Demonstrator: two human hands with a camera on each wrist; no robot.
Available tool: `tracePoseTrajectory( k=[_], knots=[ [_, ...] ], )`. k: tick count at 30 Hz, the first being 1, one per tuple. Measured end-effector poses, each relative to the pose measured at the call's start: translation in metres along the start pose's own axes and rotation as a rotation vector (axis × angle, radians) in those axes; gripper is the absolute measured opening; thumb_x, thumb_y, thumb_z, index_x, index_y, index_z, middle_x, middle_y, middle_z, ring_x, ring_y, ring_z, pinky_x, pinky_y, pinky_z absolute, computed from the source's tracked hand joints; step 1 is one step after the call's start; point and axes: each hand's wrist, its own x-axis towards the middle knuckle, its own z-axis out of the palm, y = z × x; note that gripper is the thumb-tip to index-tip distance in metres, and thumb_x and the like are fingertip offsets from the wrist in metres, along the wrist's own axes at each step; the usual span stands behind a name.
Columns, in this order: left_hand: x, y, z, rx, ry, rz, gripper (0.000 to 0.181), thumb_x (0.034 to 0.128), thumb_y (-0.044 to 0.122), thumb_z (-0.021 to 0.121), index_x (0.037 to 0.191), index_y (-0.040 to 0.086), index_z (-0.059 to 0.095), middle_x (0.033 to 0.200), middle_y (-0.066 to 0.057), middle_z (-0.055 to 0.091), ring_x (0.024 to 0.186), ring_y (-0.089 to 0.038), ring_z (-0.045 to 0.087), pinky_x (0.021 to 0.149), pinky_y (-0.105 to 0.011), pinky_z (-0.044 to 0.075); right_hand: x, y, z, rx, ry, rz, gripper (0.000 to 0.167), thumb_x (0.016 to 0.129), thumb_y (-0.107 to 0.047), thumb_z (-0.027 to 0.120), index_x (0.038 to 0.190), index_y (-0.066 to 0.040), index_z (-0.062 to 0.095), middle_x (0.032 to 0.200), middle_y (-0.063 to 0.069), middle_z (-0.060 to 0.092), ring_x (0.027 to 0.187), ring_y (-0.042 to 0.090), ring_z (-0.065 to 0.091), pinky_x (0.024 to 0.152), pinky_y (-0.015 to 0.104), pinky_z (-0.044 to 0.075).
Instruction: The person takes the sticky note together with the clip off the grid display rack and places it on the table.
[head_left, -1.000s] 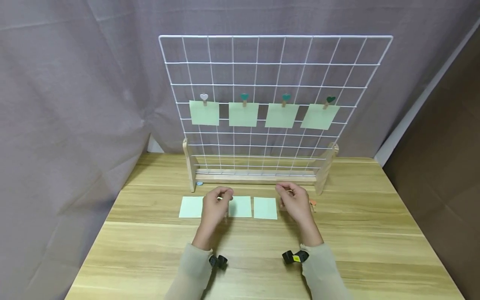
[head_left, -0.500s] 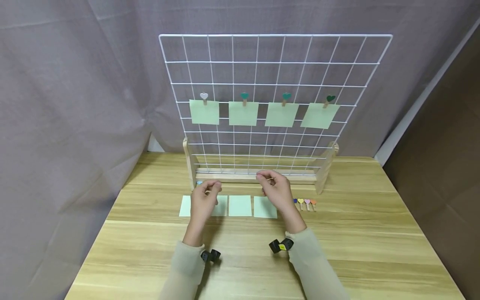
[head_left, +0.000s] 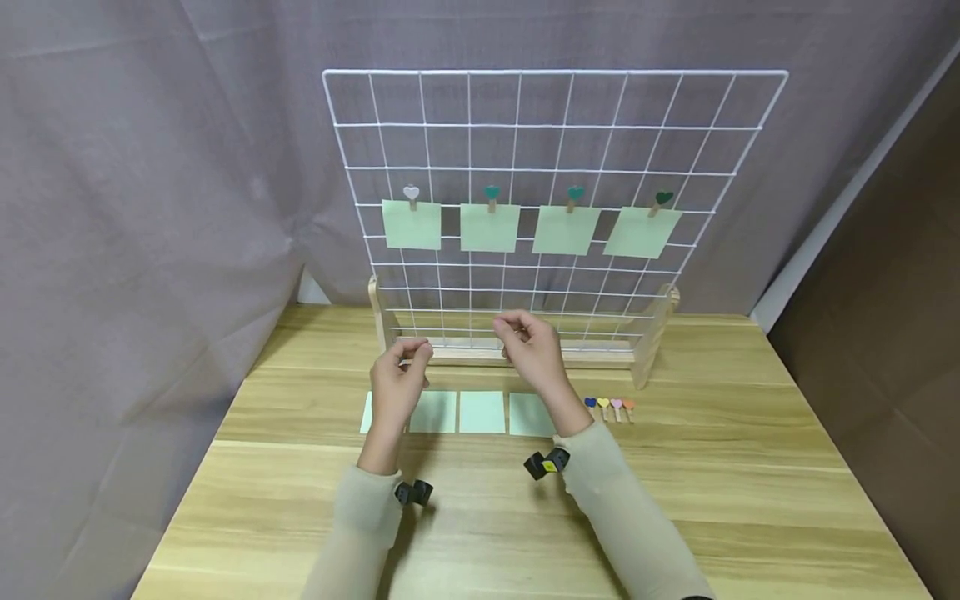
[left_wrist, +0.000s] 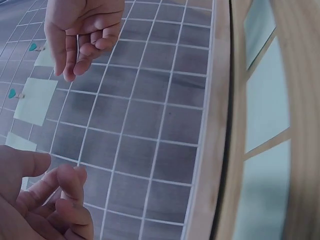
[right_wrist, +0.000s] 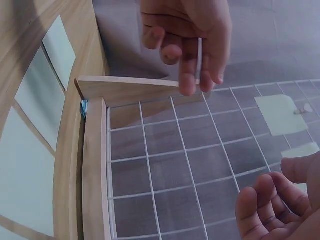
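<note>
My left hand (head_left: 396, 385) hovers over the left end of a row of pale green paper squares (head_left: 482, 412) on the table. Beside it, higher and further right, my right hand (head_left: 531, 350) is held before the bottom of a white wire grid (head_left: 517, 127). Both hands have loosely bent fingers; the left wrist view shows a gap between my left thumb and fingers, with nothing held. In the right wrist view, my right fingers (right_wrist: 267, 200) are likewise bare. Several more green squares (head_left: 490, 229) hang on the grid from heart-topped clothespins (head_left: 492, 194).
Several heart clothespins (head_left: 603, 405) in blue, yellow, pink and orange lie right of the paper row. A wooden stand (head_left: 652, 337) supports the grid. A small blue item (right_wrist: 84, 108) lies by its base bar. Grey cloth (head_left: 187, 208) hangs behind.
Both hands have risen and moved left, toward the grid; the right hand moved further. The clothespins on the table and the middle papers have come into full sight.
</note>
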Motion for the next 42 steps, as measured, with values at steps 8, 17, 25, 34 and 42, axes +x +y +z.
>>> tracePoseTrajectory(
  k=[8, 17, 25, 34, 42],
  knots=[
    [0.01, 0.027, -0.008, 0.005, 0.028, 0.059, 0.016, 0.1007, 0.0, 0.067, 0.109, -0.013, 0.071, 0.096, -0.03, 0.072, 0.053, -0.038, 0.061, 0.045, -0.013, 0.043, 0.008, -0.016, 0.011, -0.038, -0.034, -0.03, 0.021, 0.104, -0.01, 0.066, 0.115, 0.007, 0.072, 0.087, 0.012, 0.069, 0.064, 0.033, 0.062, 0.054, 0.021, 0.051],
    [0.031, 0.017, -0.015, -0.008, 0.03, 0.086, 0.015, 0.1008, 0.006, 0.068, 0.11, -0.005, 0.074, 0.096, -0.027, 0.072, 0.051, -0.017, 0.061, 0.046, -0.016, 0.047, 0.027, -0.018, 0.018, -0.046, -0.033, -0.058, 0.023, 0.105, -0.011, 0.066, 0.118, 0.007, 0.071, 0.092, 0.014, 0.069, 0.06, 0.027, 0.058, 0.051, 0.019, 0.045],
    [0.044, 0.026, -0.016, -0.034, 0.051, 0.096, 0.019, 0.1012, 0.006, 0.069, 0.112, -0.009, 0.073, 0.096, -0.026, 0.072, 0.05, -0.006, 0.058, 0.045, -0.016, 0.047, 0.039, -0.029, 0.021, -0.03, -0.079, -0.122, 0.025, 0.105, -0.017, 0.068, 0.12, 0.002, 0.072, 0.096, 0.016, 0.07, 0.064, 0.025, 0.058, 0.052, 0.021, 0.046],
    [0.054, 0.032, -0.015, -0.062, 0.058, 0.111, 0.018, 0.1014, 0.007, 0.069, 0.111, -0.007, 0.074, 0.098, -0.027, 0.071, 0.05, -0.008, 0.057, 0.048, -0.017, 0.049, 0.045, -0.032, 0.026, -0.089, -0.131, -0.164, 0.022, 0.105, -0.016, 0.068, 0.119, 0.0, 0.072, 0.09, 0.007, 0.069, 0.066, 0.015, 0.058, 0.056, 0.022, 0.047],
    [0.065, 0.038, -0.019, -0.038, 0.064, 0.136, 0.019, 0.1003, 0.004, 0.068, 0.113, -0.009, 0.072, 0.098, -0.022, 0.073, 0.05, -0.018, 0.06, 0.048, -0.019, 0.051, 0.055, -0.043, 0.032, -0.092, -0.116, -0.21, 0.023, 0.105, -0.017, 0.068, 0.12, -0.001, 0.073, 0.093, 0.009, 0.071, 0.066, 0.015, 0.058, 0.056, 0.023, 0.046]
  ],
)
